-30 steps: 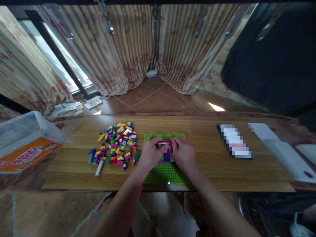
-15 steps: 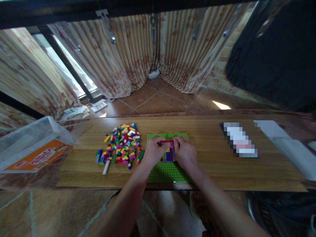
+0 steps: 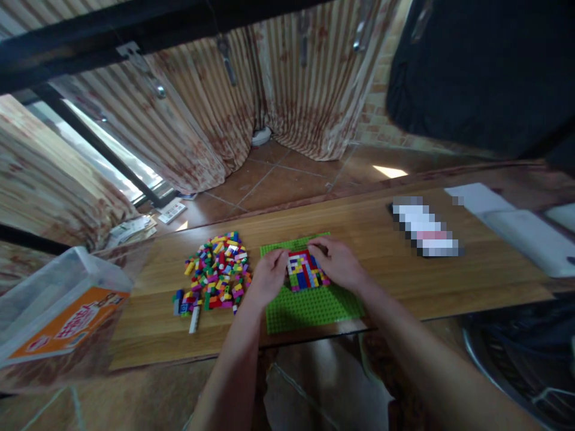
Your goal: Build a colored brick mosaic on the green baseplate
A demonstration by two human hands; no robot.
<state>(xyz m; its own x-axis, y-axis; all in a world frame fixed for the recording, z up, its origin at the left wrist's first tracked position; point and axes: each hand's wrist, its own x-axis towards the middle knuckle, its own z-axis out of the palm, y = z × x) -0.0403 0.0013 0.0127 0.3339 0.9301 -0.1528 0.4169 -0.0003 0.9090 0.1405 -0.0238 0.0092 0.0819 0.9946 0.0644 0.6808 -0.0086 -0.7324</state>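
Note:
A green studded baseplate (image 3: 291, 314) lies on the wooden table. On its upper half sits a low, multicoloured patch of toy bricks (image 3: 308, 272), with red along the far edge and red and blue strips inside. My left hand (image 3: 269, 276) is at the patch's left edge, fingers curled and fingertips close together by the upper left corner. Whatever may be between them is hidden. Over the patch's upper right corner rests my right hand (image 3: 336, 260), its fingers bent and slightly apart, with nothing visible in them.
A pile of loose bricks (image 3: 220, 269) spreads left of the baseplate, with a long white brick (image 3: 194, 319) at its near side. Far left stands a clear plastic box (image 3: 85, 272) with an orange label. To the right lie a blurred-out phone-like object (image 3: 424, 230) and white sheets (image 3: 512, 227).
My hands have moved slightly apart towards the sides of the brick patch, so more of it shows. The whole view has tilted and shifted.

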